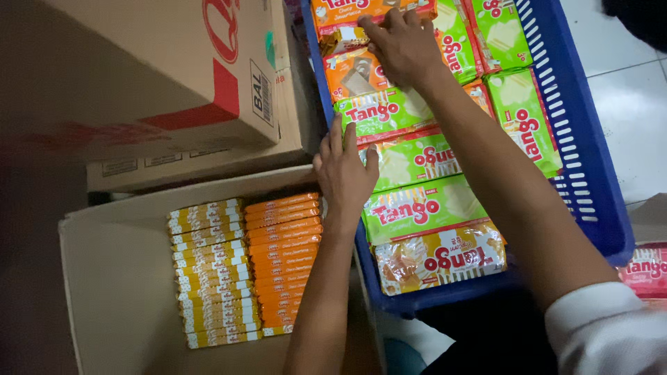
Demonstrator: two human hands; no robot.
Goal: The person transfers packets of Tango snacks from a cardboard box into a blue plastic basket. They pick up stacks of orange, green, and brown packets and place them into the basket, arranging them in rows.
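A blue plastic basket [596, 173] holds several flat snack packs in green, orange and yellow wrappers. My left hand [344, 170] lies flat at the basket's left edge, fingers on a green pack [424, 158], gripping nothing. My right hand [401, 45] reaches to the far end and presses on an orange pack [354, 75], fingers spread over it. Whether it grips the pack I cannot tell.
An open cardboard box [118, 278] at lower left holds two stacked rows of thin packs, yellow [212, 271] and orange [286, 260]. Two closed cartons [160, 76] stand behind it. A pink pack [646, 267] lies right of the basket on a white tiled floor.
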